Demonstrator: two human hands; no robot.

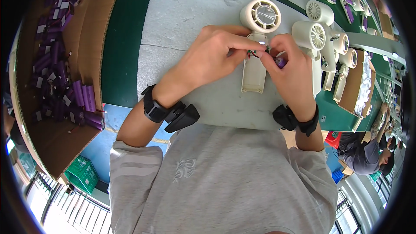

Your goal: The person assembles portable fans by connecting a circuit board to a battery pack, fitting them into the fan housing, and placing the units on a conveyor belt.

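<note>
A cream handheld fan (253, 78) lies in front of me with its handle casing opened toward me and its round head (261, 16) at the far end. My left hand (212, 52) reaches over the casing from the left, thumb and forefinger pinched together at the small circuit board. Thin red and black wires (251, 53) show beneath those fingertips; what they pinch is too small to make out. My right hand (291, 67) curls around a purple cylindrical battery (281, 62) just right of the casing, its thumb and forefinger close to the left fingertips.
A cardboard box (86, 30) with many purple batteries (54, 56) stands at left. White foam sheet (173, 21) covers part of the green table (123, 39). More cream fans (310, 34) lie at right, near a carton (352, 89). Another person (368, 151) sits at far right.
</note>
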